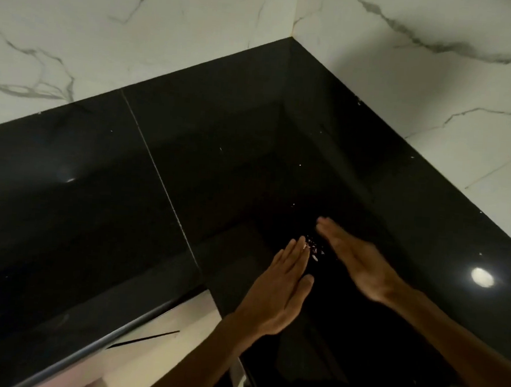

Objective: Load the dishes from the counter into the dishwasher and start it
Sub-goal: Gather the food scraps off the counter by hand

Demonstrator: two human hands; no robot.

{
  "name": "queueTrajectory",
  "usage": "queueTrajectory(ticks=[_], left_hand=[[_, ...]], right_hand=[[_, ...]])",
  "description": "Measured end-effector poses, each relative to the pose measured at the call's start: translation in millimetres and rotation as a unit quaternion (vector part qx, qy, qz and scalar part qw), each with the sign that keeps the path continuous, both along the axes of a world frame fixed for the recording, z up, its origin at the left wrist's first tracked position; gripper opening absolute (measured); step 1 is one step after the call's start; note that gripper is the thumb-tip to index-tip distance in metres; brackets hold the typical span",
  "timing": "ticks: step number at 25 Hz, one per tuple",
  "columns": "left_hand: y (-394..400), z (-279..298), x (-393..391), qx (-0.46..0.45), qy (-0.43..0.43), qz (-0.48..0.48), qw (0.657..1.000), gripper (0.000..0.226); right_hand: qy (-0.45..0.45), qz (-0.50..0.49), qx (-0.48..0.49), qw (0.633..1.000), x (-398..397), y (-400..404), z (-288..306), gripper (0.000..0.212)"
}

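Observation:
I look down at a glossy black counter (102, 200) that runs into a corner of white marble walls. My left hand (281, 288) is held flat over the counter, fingers straight and together. My right hand (355, 257) is also flat, fingers straight and slightly blurred, angled toward the left hand. Between the two hands lies a small scatter of pale crumbs (313, 250) on the black surface. Neither hand holds anything. No dishes and no dishwasher are in view.
White marble walls (169, 30) meet at the corner behind the counter. A seam (159, 171) crosses the counter diagonally. The counter's front edge (111, 334) runs at lower left, with a pale floor or cabinet surface below it. A lamp reflection (482, 277) glares at right.

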State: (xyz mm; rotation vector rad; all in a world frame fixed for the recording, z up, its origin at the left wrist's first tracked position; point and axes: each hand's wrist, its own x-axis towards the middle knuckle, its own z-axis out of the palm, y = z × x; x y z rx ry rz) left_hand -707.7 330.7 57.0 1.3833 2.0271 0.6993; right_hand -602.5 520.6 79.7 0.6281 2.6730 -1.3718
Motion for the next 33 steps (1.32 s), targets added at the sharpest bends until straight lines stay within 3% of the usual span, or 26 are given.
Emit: queueTrajectory(ticks=[3,6,8,10,13,15,19,20,22,23,25,27,29,33], left_hand=[[-12.9,11.9,-3.8,0.079,-0.057,0.103,0.99,0.072],[-34.1,5.3,-10.9,0.083,-0.054,0.212,0.972,0.075],[-33.7,-4.4,-28.3,0.043,0.012,0.222,0.974,0.073],[-19.4,-12.4,-49.5,0.017,0.072,0.206,0.976,0.067],[9.7,-14.8,-83.1,0.029,0.063,0.201,0.977,0.063],[24.4,-16.3,-102.2,0.024,0.073,0.175,0.982,0.062],[27.5,-19.3,-99.4,-0.01,0.165,0.079,0.983,0.06],[22.1,-19.1,-86.9,-0.004,0.163,0.058,0.985,0.061],[9.1,-17.2,-56.2,0.029,0.124,0.02,0.992,0.062],[3.3,-16.3,-44.0,0.047,0.096,0.013,0.994,0.062],[-1.7,-17.8,-38.9,0.069,0.064,0.055,0.994,0.06],[1.1,-22.5,-46.6,0.044,0.108,0.116,0.986,0.062],[4.3,-25.3,-42.6,0.034,0.154,0.11,0.981,0.067],[-15.4,-22.3,17.6,0.084,0.098,0.11,0.986,0.056]], right_hand=[[0.025,-0.132,0.08,0.988,-29.3,73.4,3.0,0.063],[-0.075,-0.102,0.272,0.954,-80.5,141.0,-20.3,0.073],[-0.106,-0.081,0.318,0.938,-124.3,159.9,-29.2,0.07],[-0.101,-0.024,0.331,0.938,-167.3,150.8,-31.7,0.064],[-0.008,0.147,0.329,0.933,-186.8,91.1,-32.9,0.067],[0.01,0.25,0.308,0.918,-155.9,49.2,-36.1,0.065],[-0.027,0.322,0.175,0.93,-63.6,-3.4,-10.5,0.05],[-0.024,0.313,0.137,0.94,-41.9,-8.0,-3.8,0.05],[0.029,0.173,0.107,0.979,-8.2,3.0,1.6,0.05],[0.041,0.064,0.127,0.989,3.8,16.4,-2.3,0.055],[-0.035,-0.081,0.214,0.973,14.0,42.0,-12.7,0.075],[-0.088,-0.048,0.282,0.954,6.3,40.3,-23.3,0.084],[-0.083,0.027,0.297,0.951,-11.7,7.8,-30.0,0.078],[-0.041,0.129,0.289,0.948,-10.8,-62.2,-34.2,0.07]])
